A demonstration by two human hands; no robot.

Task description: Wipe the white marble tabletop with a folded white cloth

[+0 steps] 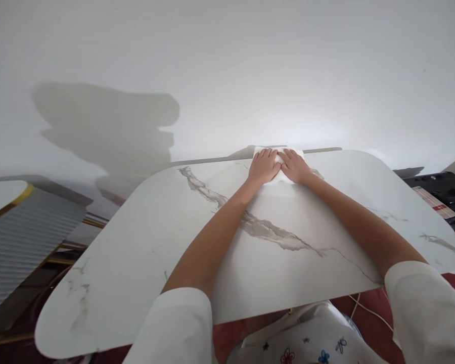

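A white cloth or paper wipe (279, 177) lies at the far edge of a white marble-patterned table (129, 273); I cannot tell which material it is. My left hand (263, 166) rests flat on its left half, fingers extended toward the wall. On the right half lies my right hand (292, 165), palm down and fingers stretched out. The two hands nearly meet at the thumbs and index fingers. Both arms reach straight out across the tabletop. The wipe's far edge shows beyond the fingertips, near or against the wall.
Behind the table's far edge rises a plain white wall (227, 65) with shadows on it. At left stands a grey ribbed cabinet (30, 242) with gold trim. A black glossy object (447, 189) sits at right. A pale cable (371, 309) runs below the near edge.
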